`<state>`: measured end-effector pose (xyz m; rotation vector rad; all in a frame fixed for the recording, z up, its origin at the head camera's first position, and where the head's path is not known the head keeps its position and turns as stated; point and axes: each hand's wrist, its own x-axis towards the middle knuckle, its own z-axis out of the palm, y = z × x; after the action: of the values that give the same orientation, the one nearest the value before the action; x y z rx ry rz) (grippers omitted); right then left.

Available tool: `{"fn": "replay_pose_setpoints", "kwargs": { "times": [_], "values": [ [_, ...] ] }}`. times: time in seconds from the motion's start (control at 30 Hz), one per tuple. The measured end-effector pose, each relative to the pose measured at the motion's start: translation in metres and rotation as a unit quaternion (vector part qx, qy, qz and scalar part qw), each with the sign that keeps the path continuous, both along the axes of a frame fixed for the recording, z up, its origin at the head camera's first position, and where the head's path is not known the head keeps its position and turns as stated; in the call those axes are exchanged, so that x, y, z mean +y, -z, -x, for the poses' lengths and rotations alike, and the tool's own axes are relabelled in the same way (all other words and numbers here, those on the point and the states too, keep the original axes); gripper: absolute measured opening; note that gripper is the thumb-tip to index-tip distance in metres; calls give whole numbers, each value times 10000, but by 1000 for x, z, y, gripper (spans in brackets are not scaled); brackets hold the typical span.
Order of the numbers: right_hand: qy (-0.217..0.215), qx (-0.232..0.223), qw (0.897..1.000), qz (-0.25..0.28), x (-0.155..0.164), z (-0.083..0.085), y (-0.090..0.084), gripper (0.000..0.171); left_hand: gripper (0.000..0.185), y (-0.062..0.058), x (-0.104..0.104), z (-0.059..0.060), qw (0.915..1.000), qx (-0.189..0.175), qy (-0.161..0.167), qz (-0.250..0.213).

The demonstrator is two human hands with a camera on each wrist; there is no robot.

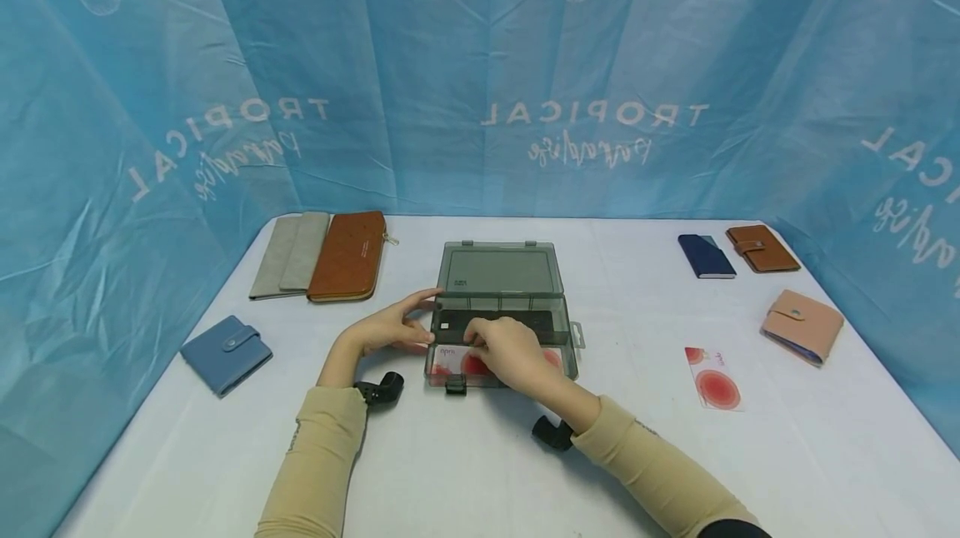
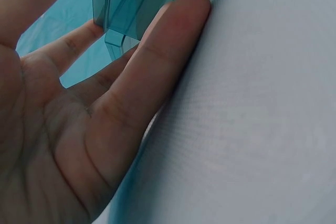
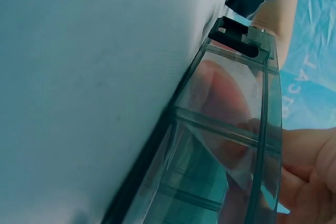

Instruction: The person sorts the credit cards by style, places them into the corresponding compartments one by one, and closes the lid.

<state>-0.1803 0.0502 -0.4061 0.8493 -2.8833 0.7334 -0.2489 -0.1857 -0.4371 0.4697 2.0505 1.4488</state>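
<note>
A clear grey plastic box (image 1: 501,270) stands on the table with its lid raised at the back. My left hand (image 1: 390,330) rests against the box's left side, its fingers spread and fairly straight. In the left wrist view, the left hand's fingers (image 2: 157,51) touch the box wall (image 2: 131,3). My right hand (image 1: 513,355) reaches into the box, fingers curled at the upper edge of a white card with red circles (image 1: 453,357) in the front section. This card (image 3: 220,98) shows tilted through the wall in the right wrist view. A black card (image 1: 536,321) lies in the section behind.
Another red-and-white card (image 1: 716,380) lies right of the box. A blue wallet (image 1: 227,352), grey wallet (image 1: 288,255) and brown zip wallet (image 1: 348,255) are at left. At right are a navy card holder (image 1: 705,256), brown wallet (image 1: 761,248) and pink wallet (image 1: 802,326).
</note>
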Motion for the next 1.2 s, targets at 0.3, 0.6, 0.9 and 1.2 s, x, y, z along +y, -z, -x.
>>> {"fn": "replay_pose_setpoints", "kwargs": {
  "times": [0.3, 0.6, 0.9, 1.2],
  "values": [
    [105, 244, 9974, -675, -1, -2, 2, 22, 89, 0, 0, 0, 10000, 11, 3, 45],
    [67, 120, 9968, -791, 2, -5, 0, 23, 88, 0, -1, 0, 9999, 27, -32, 96],
    [102, -568, 9982, 159, 49, -12, -11, 24, 88, 0, -1, 0, 10000, 42, 36, 44],
    [1203, -316, 9914, 413, 147, -22, -8, 20, 88, 0, -1, -1, 9999, 94, 28, 99]
  ]
}}
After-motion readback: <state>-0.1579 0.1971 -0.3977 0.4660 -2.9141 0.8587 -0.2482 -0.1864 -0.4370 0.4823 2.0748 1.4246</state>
